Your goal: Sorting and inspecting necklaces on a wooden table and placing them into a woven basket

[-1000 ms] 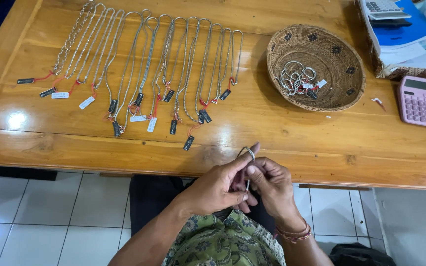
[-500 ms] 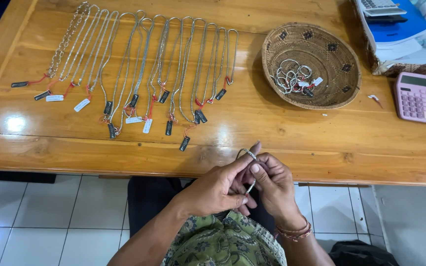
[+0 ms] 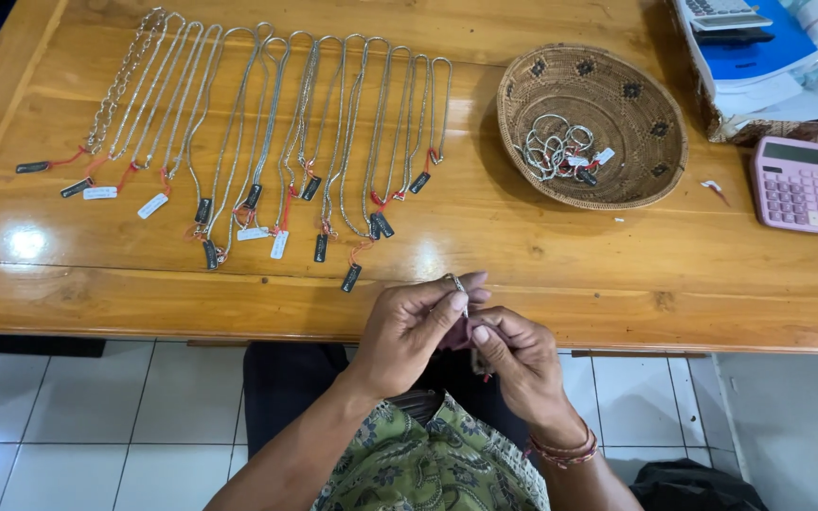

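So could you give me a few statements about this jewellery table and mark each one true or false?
1. Both hands are together at the near table edge, pinching a small silver piece. True: the left hand and right hand meet around the silver piece.
2. The woven basket is empty. False: the woven basket holds a cluster of silver rings with tags.
3. The tagged chains lie in a row on the wooden table. True.
4. The calculator at the right is green. False: the calculator is pink.
5. The right wrist is bare. False: it wears a beaded bracelet.
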